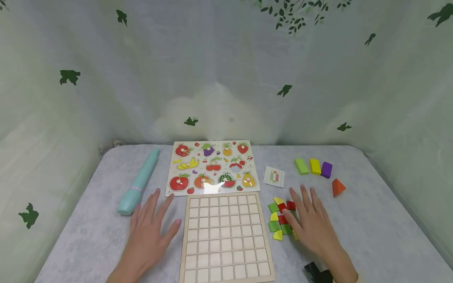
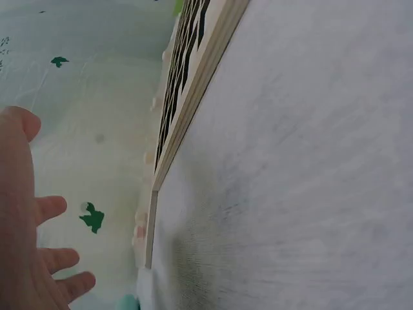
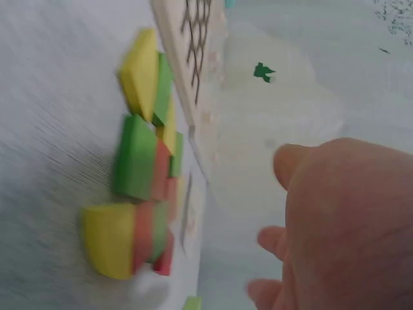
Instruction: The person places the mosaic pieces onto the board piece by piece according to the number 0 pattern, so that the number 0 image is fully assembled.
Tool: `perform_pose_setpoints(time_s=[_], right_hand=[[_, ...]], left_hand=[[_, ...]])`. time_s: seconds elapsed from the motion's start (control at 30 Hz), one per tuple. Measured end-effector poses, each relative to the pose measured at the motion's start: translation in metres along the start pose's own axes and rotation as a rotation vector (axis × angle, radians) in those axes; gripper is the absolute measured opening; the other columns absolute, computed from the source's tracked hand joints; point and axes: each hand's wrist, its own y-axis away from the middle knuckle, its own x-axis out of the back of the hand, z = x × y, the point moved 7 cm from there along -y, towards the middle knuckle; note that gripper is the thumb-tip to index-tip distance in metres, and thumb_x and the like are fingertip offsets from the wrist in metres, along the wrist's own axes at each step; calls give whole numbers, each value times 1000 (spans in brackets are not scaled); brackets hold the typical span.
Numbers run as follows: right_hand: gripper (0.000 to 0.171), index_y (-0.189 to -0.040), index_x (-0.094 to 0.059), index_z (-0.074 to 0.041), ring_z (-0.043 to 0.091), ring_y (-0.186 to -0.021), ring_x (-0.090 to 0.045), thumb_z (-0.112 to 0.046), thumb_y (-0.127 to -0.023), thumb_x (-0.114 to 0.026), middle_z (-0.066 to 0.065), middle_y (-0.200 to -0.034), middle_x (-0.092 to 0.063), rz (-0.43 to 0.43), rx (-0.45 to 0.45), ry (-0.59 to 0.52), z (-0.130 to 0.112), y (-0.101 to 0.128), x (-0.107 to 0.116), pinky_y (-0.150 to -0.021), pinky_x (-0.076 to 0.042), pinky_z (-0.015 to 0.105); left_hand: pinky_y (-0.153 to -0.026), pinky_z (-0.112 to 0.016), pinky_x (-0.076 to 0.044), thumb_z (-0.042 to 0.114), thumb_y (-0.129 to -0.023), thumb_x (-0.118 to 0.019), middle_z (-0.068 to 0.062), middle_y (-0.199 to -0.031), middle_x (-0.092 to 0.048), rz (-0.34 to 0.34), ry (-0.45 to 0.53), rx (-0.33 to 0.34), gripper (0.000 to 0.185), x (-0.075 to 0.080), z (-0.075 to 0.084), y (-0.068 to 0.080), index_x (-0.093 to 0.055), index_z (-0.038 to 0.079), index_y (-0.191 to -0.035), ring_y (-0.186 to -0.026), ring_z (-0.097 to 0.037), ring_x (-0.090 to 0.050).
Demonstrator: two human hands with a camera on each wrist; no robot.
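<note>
Directions read in the head view, from the centre of the grid board (image 1: 226,236); 12 o'clock points away from the person.

Left hand (image 1: 146,236): at 9 o'clock, beside the board, fingers extended and spread, gripping nothing. Its fingertips are close to the lower end of the teal tube (image 1: 139,182), which lies slanted at 10 o'clock; contact cannot be told.

Right hand (image 1: 315,228): at 3 o'clock, fingers extended, gripping nothing. It partly covers the small blocks (image 1: 274,226) (red, green, yellow), grouped just beside the board at 3 o'clock. The right wrist view shows the hand apart from them.

Fruit puzzle (image 1: 171,167): at 12 o'clock, pictures in 3 rows, glare near its lower edge. Printed card (image 1: 274,177): between 1 and 2 o'clock. At 2 o'clock, farther out: green block (image 1: 301,166), yellow block (image 1: 315,166), purple block (image 1: 326,169). Orange triangular block (image 1: 337,188): at 5 o'clock from the purple block.
</note>
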Motion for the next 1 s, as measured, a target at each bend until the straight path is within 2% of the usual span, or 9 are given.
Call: perform_pose_setpoints(time_s=[0.2,0.27,0.37,0.47,0.53,0.63,0.7,0.8,1.0], right_hand=[[59,-148,-53,-6,44,-138,-47,-36,-100,-67,20,-148,-55,-13,117,-88,-4,-26,11,-107,-46,64],[48,-139,-61,-6,41,-131,-53,-30,-98,-71,17,-139,-63,-50,141,-120,-7,-36,12,-105,-48,61],[37,-129,-68,-6,37,-122,-60,-25,-97,-72,13,-130,-69,-125,139,-170,-11,-49,11,-103,-51,57],[29,-121,-72,-8,30,-111,-65,-22,-97,-73,9,-120,-72,-193,109,-224,-12,-58,8,-97,-55,53],[23,-116,-73,-9,24,-102,-66,-21,-96,-74,5,-111,-73,-221,93,-249,-12,-61,4,-93,-57,49],[16,-108,-74,-10,18,-94,-64,-19,-95,-75,1,-101,-72,-228,93,-252,-12,-62,-1,-87,-58,45],[14,-106,-74,-10,16,-92,-64,-18,-94,-76,0,-99,-71,-219,95,-246,-12,-63,-4,-86,-58,44],[12,-106,-75,-11,18,-94,-66,-15,-95,-75,0,-101,-72,-203,94,-245,-10,-64,-6,-89,-58,46],[13,-107,-78,-13,20,-98,-68,-11,-94,-74,0,-105,-74,-164,111,-236,-11,-67,-10,-91,-58,47]], left_hand=[[-112,-51,-40,31,-106,-58,-9,-153,-49,-106,368,67,54,-14,-10,-25,-42,13,-155,-140,-30,-47],[-111,-45,-44,32,-108,-56,-5,-149,-53,-134,449,98,50,-23,-13,-31,-44,13,-153,-136,-25,-53],[-110,-47,-47,31,-108,-55,-4,-145,-58,-156,525,132,45,-34,-16,-37,-49,14,-149,-132,-25,-57],[-109,-50,-47,28,-107,-58,-3,-141,-62,-152,533,154,40,-41,-18,-39,-55,13,-144,-130,-25,-59],[-110,-39,-47,26,-106,-60,-2,-138,-64,-140,518,147,37,-43,-19,-40,-58,14,-140,-129,-23,-59],[-110,-17,-40,19,-101,-67,0,-133,-66,-91,453,67,33,-44,-17,-39,-63,14,-134,-127,-20,-60],[-106,-8,-35,13,-97,-71,1,-129,-67,-51,405,-11,32,-44,-14,-39,-66,12,-129,-125,-20,-60],[-106,-7,-33,7,-93,-74,2,-125,-68,-4,350,-91,33,-45,-10,-38,-68,11,-125,-122,-21,-61],[-107,-4,-31,5,-89,-76,1,-127,-68,11,330,-126,35,-47,-7,-38,-69,11,-123,-122,-20,-62]])
